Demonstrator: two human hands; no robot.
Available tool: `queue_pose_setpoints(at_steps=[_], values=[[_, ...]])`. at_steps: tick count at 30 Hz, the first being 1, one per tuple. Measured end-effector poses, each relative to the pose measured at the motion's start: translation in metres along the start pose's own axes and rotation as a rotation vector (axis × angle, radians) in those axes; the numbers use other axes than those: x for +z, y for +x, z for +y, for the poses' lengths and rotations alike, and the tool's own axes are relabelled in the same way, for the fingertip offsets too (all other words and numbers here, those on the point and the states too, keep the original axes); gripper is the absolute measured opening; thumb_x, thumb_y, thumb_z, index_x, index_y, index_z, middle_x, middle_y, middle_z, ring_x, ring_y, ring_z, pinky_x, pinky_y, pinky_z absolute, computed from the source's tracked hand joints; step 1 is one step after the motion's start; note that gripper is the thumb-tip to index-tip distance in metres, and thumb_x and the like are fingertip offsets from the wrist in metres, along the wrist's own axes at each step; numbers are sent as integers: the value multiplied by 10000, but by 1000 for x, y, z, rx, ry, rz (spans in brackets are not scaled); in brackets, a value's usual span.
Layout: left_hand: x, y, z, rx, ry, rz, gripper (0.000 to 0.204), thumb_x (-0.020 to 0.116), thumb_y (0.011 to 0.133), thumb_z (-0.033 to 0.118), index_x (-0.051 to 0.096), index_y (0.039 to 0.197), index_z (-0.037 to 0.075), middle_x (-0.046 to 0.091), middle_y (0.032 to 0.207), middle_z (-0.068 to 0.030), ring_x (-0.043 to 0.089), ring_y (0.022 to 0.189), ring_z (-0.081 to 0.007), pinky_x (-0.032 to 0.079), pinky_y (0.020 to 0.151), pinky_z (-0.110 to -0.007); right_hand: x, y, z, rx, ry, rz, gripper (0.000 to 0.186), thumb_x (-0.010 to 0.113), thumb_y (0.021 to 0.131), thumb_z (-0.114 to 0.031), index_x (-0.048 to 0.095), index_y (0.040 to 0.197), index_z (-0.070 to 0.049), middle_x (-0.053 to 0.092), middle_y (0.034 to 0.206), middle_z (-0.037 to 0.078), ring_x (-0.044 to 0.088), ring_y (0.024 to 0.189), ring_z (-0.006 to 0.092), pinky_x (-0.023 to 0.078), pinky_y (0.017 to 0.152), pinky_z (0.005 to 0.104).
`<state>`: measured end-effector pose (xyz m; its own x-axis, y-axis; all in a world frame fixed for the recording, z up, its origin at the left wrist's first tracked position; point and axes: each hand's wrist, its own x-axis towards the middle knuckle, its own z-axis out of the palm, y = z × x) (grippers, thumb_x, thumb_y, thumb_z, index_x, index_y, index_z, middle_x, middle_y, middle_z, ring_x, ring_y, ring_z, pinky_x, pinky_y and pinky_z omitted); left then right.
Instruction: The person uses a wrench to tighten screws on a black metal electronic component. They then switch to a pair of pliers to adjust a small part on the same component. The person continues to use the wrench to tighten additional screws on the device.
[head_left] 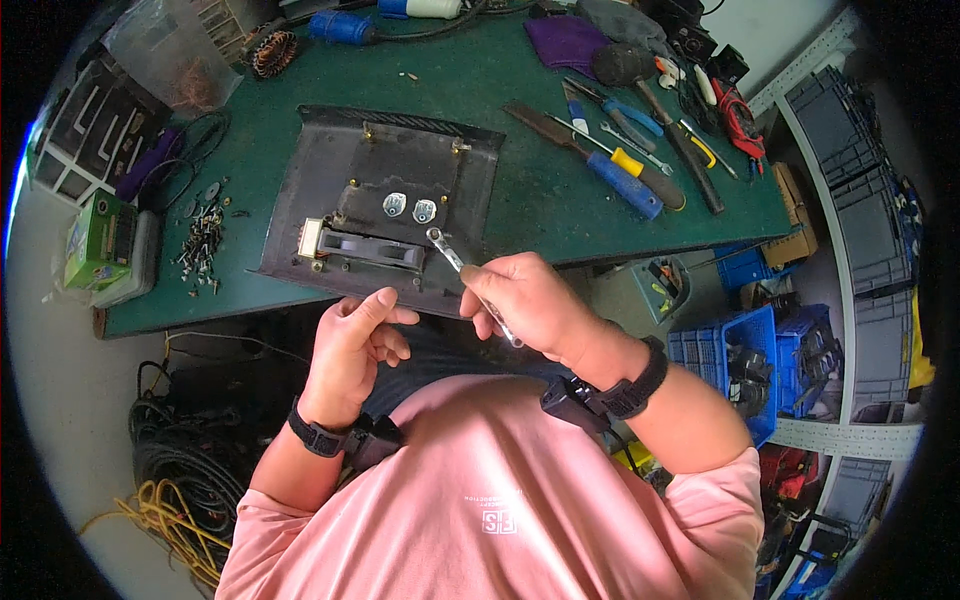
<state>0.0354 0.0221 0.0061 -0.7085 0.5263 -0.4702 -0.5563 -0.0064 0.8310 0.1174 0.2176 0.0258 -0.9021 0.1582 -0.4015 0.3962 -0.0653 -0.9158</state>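
Observation:
My right hand (525, 305) grips a small silver ring spanner (447, 250), its ring end pointing up-left over the near edge of a dark metal plate (400, 165) on the green bench (540, 200). The plate carries a dark fan-like block (370, 248) with a tan part at its left end and two small silver parts (408, 207). My left hand (352, 340) hovers just below the plate's near edge, fingers curled, thumb and forefinger pinched together; whether they hold anything is too small to tell.
Several screws and washers (203, 238) lie left of the plate beside a green box (98, 240). Blue-handled screwdrivers (625, 185), a file, pliers and a mallet (625, 65) lie at the right. Blue crates (745, 345) and coiled cables (175, 470) sit on the floor.

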Motion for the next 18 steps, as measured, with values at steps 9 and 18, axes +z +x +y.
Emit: queue_pose_setpoints(at_steps=[9,18], values=[[0,1,-3,10,24,10,401,659,842,361,643,814,-39,609,577,-82,582,470,-133,429,455,-213,8,-5,-23,83,-32,-28,420,516,941,-323,630,677,-17,504,532,-2,435,458,76,335,436,237],[-4,1,-2,1,30,-32,386,682,830,354,630,817,-28,651,686,-83,584,478,-126,438,456,-218,-6,-1,-19,65,-167,-23,418,538,934,-340,646,666,-37,501,532,-8,411,467,65,305,451,230]])
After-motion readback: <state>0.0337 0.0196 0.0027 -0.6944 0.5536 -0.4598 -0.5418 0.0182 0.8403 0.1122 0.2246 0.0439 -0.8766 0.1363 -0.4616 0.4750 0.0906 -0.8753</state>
